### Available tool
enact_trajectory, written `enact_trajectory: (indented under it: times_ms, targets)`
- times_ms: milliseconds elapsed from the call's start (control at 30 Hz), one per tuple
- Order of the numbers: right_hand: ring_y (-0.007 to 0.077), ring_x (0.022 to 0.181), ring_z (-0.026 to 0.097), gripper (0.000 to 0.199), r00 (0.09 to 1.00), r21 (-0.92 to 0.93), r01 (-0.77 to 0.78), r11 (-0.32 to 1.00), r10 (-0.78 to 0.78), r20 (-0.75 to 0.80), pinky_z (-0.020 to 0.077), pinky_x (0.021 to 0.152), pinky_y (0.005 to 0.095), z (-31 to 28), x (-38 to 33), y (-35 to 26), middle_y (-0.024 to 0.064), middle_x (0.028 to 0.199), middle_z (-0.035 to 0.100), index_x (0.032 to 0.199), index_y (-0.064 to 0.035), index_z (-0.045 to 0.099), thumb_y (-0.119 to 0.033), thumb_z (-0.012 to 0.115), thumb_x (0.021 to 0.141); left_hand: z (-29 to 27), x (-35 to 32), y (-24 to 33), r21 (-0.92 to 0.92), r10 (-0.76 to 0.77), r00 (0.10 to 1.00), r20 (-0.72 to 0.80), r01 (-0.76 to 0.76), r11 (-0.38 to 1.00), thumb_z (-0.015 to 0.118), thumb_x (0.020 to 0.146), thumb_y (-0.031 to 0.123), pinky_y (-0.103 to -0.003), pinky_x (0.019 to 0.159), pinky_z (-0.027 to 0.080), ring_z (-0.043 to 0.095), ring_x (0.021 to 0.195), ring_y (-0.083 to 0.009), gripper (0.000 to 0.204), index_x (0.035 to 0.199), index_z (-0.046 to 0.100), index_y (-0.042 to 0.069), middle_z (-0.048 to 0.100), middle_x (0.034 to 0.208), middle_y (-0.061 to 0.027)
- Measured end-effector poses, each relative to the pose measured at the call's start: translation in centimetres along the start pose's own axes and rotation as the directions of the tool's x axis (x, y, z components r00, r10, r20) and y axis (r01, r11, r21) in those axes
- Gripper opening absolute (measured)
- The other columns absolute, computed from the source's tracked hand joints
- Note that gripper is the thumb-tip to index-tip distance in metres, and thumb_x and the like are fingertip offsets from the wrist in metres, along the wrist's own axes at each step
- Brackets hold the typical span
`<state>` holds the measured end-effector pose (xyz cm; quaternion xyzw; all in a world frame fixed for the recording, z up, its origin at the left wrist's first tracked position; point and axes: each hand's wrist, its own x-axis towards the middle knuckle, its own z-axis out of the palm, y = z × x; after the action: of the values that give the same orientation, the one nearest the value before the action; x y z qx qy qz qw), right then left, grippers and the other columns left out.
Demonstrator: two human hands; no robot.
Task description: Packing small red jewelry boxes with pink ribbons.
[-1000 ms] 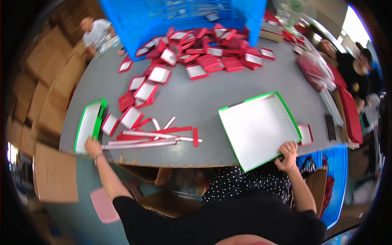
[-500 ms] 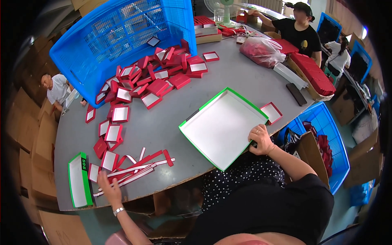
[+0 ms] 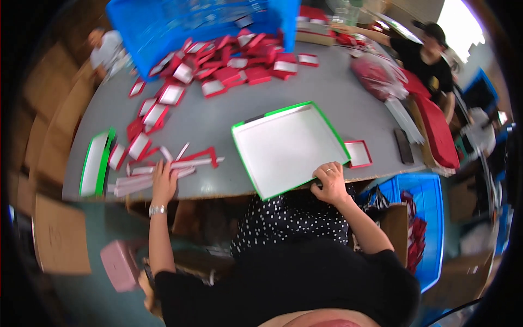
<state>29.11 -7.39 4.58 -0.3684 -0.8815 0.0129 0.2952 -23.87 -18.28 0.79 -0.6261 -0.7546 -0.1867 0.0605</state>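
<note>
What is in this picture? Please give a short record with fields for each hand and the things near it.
left hand: flat on the white and red card strips
right hand: grips the near edge of the green-rimmed white tray
beside tray: small red box lid
far side: blue crate, pile of red boxes
surface: grey table

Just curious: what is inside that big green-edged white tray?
The tray looks bare and white inside. The right hand grips its near corner, hiding that bit; what lies under the tray cannot be seen.
</note>
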Motion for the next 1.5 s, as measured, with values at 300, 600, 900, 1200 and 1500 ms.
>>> enact_trajectory:
  times_ms: [300, 600, 900, 1200, 1500]
  targets:
    - [0.0269, 0.092, 0.054, 0.024, 0.998, -0.030, 0.054, 0.998, -0.055, -0.022, 0.0369, 0.090, 0.0434, 0.1, -0.7, 0.1, 0.0068, 0.089, 0.059, 0.087, -0.0089, 0.060, -0.013, 0.065, 0.064, 0.1, -0.3, 5.8, -0.110, -0.033, 0.999, -0.042, 0.028, 0.994, 0.056, 0.091, 0.028, -0.041, 0.103, 0.038, 0.047, 0.121, -0.0383, 0.042, 0.124, 0.054, 0.001, 0.050, 0.129, -0.0238]
    - [0.0256, 0.091, 0.055, 0.027, 0.999, -0.044, 0.030, 0.999, -0.031, -0.013, 0.0372, 0.090, 0.0427, 0.0, -1.2, 0.3, 0.0052, 0.089, 0.060, 0.089, -0.0095, 0.059, -0.013, 0.065, 0.063, 2.4, 1.8, 13.0, -0.009, 0.002, 0.983, -0.182, -0.003, 1.000, 0.065, 0.085, 0.028, -0.045, 0.094, 0.040, 0.051, 0.112, -0.0321, 0.035, 0.109, 0.063, 0.003, 0.055, 0.120, -0.0149]
    - [0.0260, 0.090, 0.055, 0.024, 1.000, -0.026, -0.001, 1.000, 0.001, -0.011, 0.0376, 0.090, 0.0424, -0.4, -1.3, -0.1, 0.0055, 0.087, 0.060, 0.085, -0.0097, 0.059, -0.012, 0.066, 0.062, 5.1, 5.3, 16.8, -0.196, 0.212, 0.963, -0.166, -0.243, 0.950, 0.072, 0.073, 0.029, -0.049, 0.098, 0.036, 0.043, 0.121, -0.0322, 0.037, 0.102, 0.066, 0.008, 0.055, 0.120, -0.0095]
    - [0.0257, 0.091, 0.055, 0.025, 1.000, -0.034, -0.011, 0.999, 0.010, -0.011, 0.0381, 0.089, 0.0422, -0.1, -0.7, -0.5, 0.0057, 0.088, 0.060, 0.086, -0.0094, 0.060, -0.012, 0.065, 0.062, 6.0, 7.3, 18.4, -0.204, 0.102, 0.994, -0.035, -0.107, 0.973, 0.072, 0.075, 0.019, -0.053, 0.096, 0.034, 0.041, 0.120, -0.0351, 0.025, 0.097, 0.067, 0.010, 0.058, 0.112, -0.0082]
    - [0.0259, 0.090, 0.055, 0.028, 0.999, 0.013, -0.028, 1.000, 0.028, -0.038, 0.0380, 0.090, 0.0438, -0.3, -1.2, 0.3, 0.0054, 0.087, 0.059, 0.088, -0.0104, 0.059, -0.018, 0.066, 0.061, 3.3, 9.7, 17.1, -0.685, -0.140, 0.988, -0.059, 0.062, 0.726, 0.063, 0.087, 0.011, -0.026, 0.067, 0.050, 0.062, 0.076, -0.0096, 0.021, 0.107, 0.064, 0.003, 0.068, 0.087, -0.0042]
